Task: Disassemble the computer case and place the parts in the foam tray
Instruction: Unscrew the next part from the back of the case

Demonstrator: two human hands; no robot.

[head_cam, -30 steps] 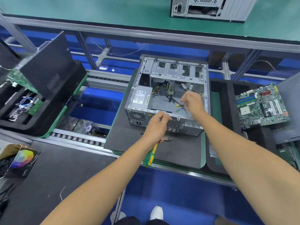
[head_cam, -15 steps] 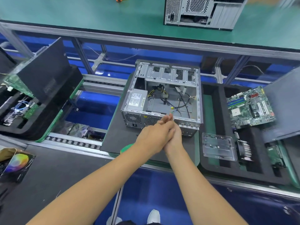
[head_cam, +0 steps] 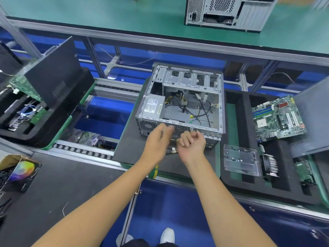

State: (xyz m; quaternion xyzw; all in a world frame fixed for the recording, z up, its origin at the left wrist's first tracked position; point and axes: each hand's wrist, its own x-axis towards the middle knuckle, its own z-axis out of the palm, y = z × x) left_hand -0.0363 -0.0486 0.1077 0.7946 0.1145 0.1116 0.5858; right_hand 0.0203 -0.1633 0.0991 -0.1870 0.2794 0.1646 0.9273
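The open grey computer case lies on a black mat in the middle, with a power supply and loose cables inside. Both hands hover at its near wall. My left hand has its fingers stretched out, blurred, holding nothing I can see. My right hand is curled into a loose fist, palm up; whatever may be inside is hidden. A green and yellow screwdriver lies on the mat under my left forearm. The black foam tray on the right holds a motherboard.
In the right tray also lie a clear plastic cover and a heatsink; a grey side panel leans over it. A second foam tray with parts stands left. Another case sits on the far green table.
My left hand let go of the screwdriver, which now lies on the mat. The hands met in front of the case, then parted. My right hand came out of the case and curled.
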